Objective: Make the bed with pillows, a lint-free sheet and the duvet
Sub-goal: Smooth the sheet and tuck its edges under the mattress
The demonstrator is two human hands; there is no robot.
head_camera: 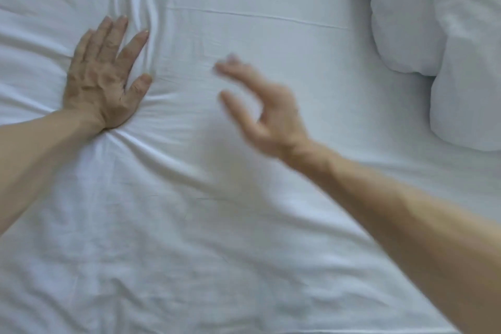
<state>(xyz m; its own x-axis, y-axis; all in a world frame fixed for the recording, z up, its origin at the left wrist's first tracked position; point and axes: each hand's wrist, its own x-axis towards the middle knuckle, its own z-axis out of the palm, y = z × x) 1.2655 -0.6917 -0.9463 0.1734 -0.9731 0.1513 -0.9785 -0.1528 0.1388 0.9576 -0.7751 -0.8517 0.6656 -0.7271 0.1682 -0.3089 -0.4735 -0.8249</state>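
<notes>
smoothing the sheet [244,225]: left hand [104,81] pressed flat, right hand [260,106] blurred, loosely open, holding nothing; next, sweep creases toward the pillows [433,35]

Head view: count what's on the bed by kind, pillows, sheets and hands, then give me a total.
pillows: 2, one beside the other
sheet: 1
hands: 2, left hand flat on the sheet, right hand blurred, holding nothing
Total: 5
</notes>
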